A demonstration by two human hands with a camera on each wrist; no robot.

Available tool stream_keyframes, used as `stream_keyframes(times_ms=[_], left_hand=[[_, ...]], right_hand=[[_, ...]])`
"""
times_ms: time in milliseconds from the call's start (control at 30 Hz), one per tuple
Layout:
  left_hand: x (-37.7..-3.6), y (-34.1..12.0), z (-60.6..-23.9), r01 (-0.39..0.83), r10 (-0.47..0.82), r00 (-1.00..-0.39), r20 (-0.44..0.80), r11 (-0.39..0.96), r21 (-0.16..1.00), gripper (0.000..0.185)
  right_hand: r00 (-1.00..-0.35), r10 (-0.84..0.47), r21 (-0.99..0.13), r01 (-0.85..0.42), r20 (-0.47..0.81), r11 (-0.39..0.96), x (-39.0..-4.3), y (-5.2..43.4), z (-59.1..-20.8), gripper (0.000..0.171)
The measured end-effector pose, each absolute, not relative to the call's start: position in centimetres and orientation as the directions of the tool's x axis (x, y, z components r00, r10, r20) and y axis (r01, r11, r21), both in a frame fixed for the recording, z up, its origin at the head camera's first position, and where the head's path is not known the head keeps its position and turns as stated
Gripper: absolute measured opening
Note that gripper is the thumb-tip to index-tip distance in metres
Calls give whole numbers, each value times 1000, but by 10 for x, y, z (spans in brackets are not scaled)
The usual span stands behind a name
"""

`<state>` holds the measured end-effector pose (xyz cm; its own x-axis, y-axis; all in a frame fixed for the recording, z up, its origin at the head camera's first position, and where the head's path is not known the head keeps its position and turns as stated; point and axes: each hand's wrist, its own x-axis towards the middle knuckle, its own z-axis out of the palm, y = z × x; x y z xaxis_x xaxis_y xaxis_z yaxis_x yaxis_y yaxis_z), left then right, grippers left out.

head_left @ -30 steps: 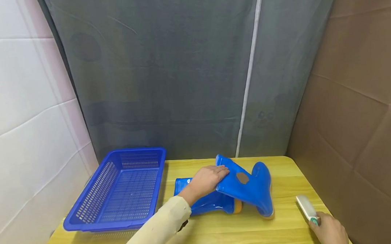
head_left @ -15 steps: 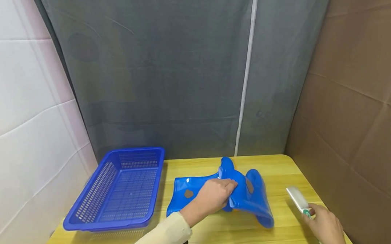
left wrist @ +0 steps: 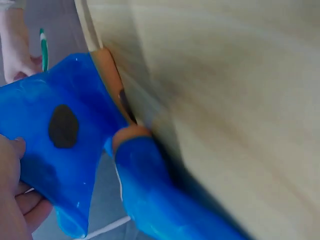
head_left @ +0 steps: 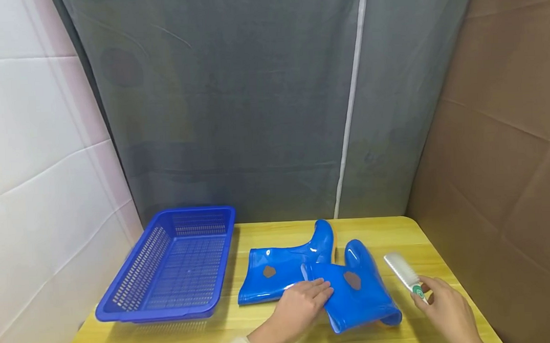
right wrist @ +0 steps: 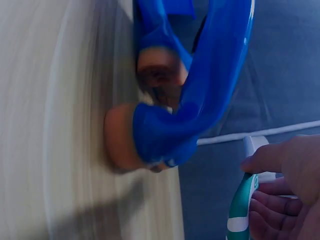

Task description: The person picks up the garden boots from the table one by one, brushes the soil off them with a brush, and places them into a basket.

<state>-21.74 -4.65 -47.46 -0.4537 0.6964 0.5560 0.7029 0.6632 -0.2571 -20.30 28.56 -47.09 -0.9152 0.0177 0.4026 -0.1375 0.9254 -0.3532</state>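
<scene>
Fingers of the left hand [head_left: 304,304] pinch the near boot's [head_left: 358,290] shaft, while the right hand [head_left: 444,307] grips a brush [head_left: 403,271] beside it.

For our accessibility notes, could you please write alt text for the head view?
A left hand grips the nearer boot lying on a wooden table, while the right hand holds a brush beside it. A second boot and a blue basket lie to the left.
</scene>
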Motion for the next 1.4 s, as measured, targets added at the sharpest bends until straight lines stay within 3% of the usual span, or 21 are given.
stream_keyframes(times_ms=[333, 667, 933, 1400], left_hand=[[-212, -50, -497, 768, 793, -380, 476, 557, -315, 34], [-218, -57, -509, 754, 795, -402, 454, 569, -329, 36], [-216, -59, -514, 766, 806, -409, 428, 558, -320, 32], [-216, -61, -520, 778, 833, -394, 388, 527, -342, 36]], right_hand=[[-914, -3, -335, -152, 405, 930, -200, 277, -465, 41], [-901, -26, -324, -183, 434, 928, -203, 275, -468, 39], [-931, -29, -348, -165, 364, 923, -203, 270, -466, 39], [-862, -122, -257, -277, 491, 926, -208, 271, -470, 44]])
